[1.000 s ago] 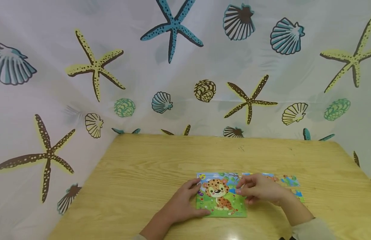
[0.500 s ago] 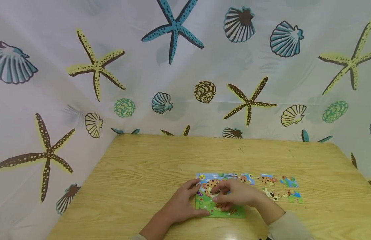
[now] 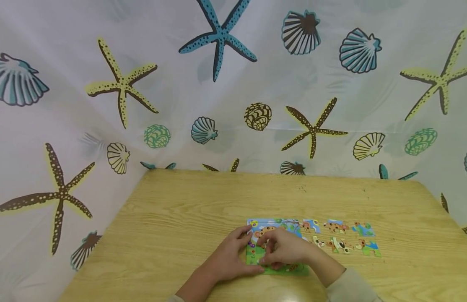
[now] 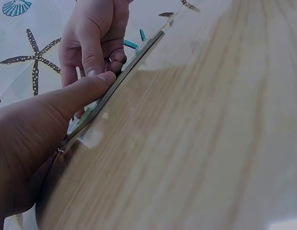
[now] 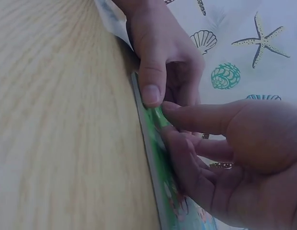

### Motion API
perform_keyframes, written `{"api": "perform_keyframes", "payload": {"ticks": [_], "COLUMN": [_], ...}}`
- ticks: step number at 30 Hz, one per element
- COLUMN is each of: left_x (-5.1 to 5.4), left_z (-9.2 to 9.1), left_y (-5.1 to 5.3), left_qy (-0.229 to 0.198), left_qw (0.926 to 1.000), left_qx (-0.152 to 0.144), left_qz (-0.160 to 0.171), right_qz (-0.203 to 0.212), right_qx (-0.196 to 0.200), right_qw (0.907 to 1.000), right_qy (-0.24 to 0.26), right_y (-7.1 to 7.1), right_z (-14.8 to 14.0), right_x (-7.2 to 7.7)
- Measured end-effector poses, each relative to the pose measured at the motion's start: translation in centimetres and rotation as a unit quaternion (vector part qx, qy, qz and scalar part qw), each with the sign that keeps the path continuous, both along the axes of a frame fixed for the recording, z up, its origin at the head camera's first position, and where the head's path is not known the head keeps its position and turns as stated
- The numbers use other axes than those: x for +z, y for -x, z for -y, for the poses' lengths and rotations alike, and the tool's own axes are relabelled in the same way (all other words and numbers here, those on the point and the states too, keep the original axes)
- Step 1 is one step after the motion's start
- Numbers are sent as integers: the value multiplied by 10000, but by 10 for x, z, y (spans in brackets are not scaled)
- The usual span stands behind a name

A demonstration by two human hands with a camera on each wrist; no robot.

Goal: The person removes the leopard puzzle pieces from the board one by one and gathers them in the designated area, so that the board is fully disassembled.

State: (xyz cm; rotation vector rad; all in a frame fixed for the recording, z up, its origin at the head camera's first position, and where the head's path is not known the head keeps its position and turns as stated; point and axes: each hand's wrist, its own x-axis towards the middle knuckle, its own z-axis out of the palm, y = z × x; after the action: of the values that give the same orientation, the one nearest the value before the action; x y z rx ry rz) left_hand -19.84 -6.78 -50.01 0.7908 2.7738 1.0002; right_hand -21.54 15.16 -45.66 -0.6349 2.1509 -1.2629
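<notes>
A square puzzle board [image 3: 252, 257] with a leopard picture lies on the table. My left hand [image 3: 227, 256] grips its left side, thumb on the near edge and fingers at the left edge. Over the board's lower left part, my right hand [image 3: 284, 249] has its thumb and index finger close together. In the right wrist view, a green puzzle piece [image 5: 158, 116] shows between the fingertips of my right hand [image 5: 234, 153], beside the thumb of my left hand [image 5: 163, 52]. Part of the picture is hidden under the right hand.
Loose puzzle pieces lie in two rows right of the board, among them a blue and green one [image 3: 363, 229] and one with an eye [image 3: 340, 245]. A cloth [image 3: 226, 147] with shells and starfish hangs behind the wooden table [image 3: 173, 218].
My right hand has moved left from the board's right edge to its lower left part. The loose pieces at the right are uncovered. My left hand has stayed in place.
</notes>
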Motion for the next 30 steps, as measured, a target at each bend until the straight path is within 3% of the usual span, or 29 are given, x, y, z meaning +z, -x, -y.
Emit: {"api": "perform_keyframes", "payload": {"ticks": [7, 16, 30], "left_x": [2, 1, -2], "left_z": [-2, -1, -2], "left_y": [0, 0, 3], "left_qy": [23, 19, -4], "left_qw": [10000, 10000, 9999], "left_qx": [-63, -59, 34], "left_qz": [-15, -36, -96], "right_qz": [-164, -3, 717], "right_qx": [-364, -917, -1134], "right_qw": [9992, 9952, 9848], "right_qy": [6, 338, 1104], "right_y": [-4, -7, -16], "right_z": [4, -2, -47], "right_x": [-1, 1, -2]}}
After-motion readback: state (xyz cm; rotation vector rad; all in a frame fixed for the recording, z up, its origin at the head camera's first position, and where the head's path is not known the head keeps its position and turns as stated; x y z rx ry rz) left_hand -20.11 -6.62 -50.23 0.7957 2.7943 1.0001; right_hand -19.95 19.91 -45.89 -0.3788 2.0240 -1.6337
